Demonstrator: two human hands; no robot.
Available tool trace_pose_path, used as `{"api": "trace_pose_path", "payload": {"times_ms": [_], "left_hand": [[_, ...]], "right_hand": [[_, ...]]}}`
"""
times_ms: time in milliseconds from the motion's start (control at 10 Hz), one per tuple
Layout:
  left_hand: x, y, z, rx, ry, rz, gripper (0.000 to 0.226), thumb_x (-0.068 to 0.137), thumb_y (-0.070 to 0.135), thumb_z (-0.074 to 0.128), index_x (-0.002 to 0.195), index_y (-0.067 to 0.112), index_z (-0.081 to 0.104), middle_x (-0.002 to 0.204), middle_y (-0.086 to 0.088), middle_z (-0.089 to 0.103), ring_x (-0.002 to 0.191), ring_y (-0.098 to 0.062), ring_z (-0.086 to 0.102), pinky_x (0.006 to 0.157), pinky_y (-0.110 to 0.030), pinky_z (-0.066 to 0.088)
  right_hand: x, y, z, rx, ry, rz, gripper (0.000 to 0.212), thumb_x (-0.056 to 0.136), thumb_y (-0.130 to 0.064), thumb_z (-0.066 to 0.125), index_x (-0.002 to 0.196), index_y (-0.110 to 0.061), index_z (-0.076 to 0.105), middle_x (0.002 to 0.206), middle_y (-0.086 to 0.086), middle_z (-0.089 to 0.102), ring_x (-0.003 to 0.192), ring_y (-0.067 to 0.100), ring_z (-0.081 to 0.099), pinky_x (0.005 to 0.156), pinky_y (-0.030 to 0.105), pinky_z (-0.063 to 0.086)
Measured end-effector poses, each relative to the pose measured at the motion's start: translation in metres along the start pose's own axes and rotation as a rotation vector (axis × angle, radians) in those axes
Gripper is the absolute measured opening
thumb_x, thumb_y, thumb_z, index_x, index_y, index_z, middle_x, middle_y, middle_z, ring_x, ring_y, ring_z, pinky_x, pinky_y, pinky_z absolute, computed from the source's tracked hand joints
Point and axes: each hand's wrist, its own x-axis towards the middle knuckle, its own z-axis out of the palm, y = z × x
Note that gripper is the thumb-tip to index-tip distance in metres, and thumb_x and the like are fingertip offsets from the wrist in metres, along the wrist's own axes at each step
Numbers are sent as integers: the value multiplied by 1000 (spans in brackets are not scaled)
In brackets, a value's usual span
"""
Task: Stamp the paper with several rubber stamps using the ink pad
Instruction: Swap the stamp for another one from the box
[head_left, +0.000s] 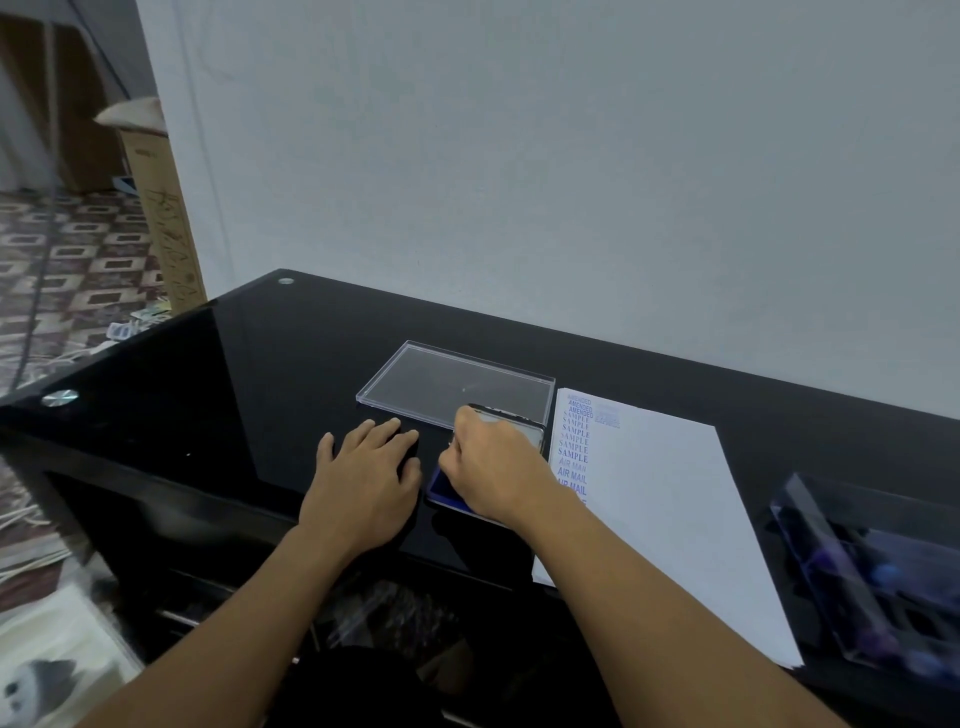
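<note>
Right hand (493, 462) clenched over the ink pad (441, 486); left hand (371, 467) flat, released; paper's (660, 499) long axis runs away from the person.

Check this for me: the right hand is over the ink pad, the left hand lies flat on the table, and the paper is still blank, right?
Not quite. The head view shows the paper already carries blue stamps down its left edge: AMENDED, SAMPLE and AIR MAIL. The rest holds: the right hand is over the ink pad, and the left hand lies flat on the table.

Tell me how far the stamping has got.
Done: the paper carries a column of blue prints down its left edge, reading AMENDED, SAMPLE, AIR MAIL. In hand: the right hand is closed over the ink pad, seemingly inking a hidden stamp; the left hand rests flat beside it. Left: most of the sheet is blank.
</note>
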Motion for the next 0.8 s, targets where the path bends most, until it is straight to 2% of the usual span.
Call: {"api": "trace_pose_path", "payload": {"times_ms": [100, 200, 400, 600, 800], "left_hand": [[0, 0, 0, 3, -2, 3, 49, 104, 42, 31, 152, 33, 37, 163, 9, 27, 153, -16, 15, 123, -53, 6], [0, 0, 0, 0, -4, 5, 49, 104, 42, 32, 152, 33, 37, 163, 9, 27, 153, -16, 14, 123, -53, 7], [0, 0, -2, 2, -7, 3, 48, 105, 42, 31, 152, 34, 36, 163, 9, 26, 153, -16, 14, 123, -53, 6], [0, 0, -1, 0, -9, 2, 49, 104, 42, 31, 152, 34, 36, 164, 9, 25, 153, -16, 14, 123, -53, 6], [0, 0, -1, -3, -3, 4, 49, 104, 42, 33, 152, 33, 37, 163, 9, 27, 153, -17, 15, 123, -53, 7]], "right_hand": [[0, 1, 0, 10, -8, 4, 18, 99, -27, 46, 88, -15, 37, 69, 3, 47, 62, 23, 46, 49, 32, 28], [0, 1, 0, 22, -13, 12, 18, 99, -28, 45, 89, -14, 38, 75, 7, 51, 70, 30, 50, 59, 34, 34], [0, 1, -1, 26, -21, 9, 18, 99, -28, 45, 89, -15, 38, 75, 7, 54, 71, 28, 52, 54, 34, 32], [1, 1, 0, 23, -21, 14, 18, 99, -29, 45, 90, -15, 39, 79, 9, 56, 74, 30, 53, 61, 35, 37], [0, 1, 0, 22, -22, 17, 18, 100, -29, 45, 91, -14, 40, 79, 10, 57, 73, 30, 54, 60, 36, 37]]}}
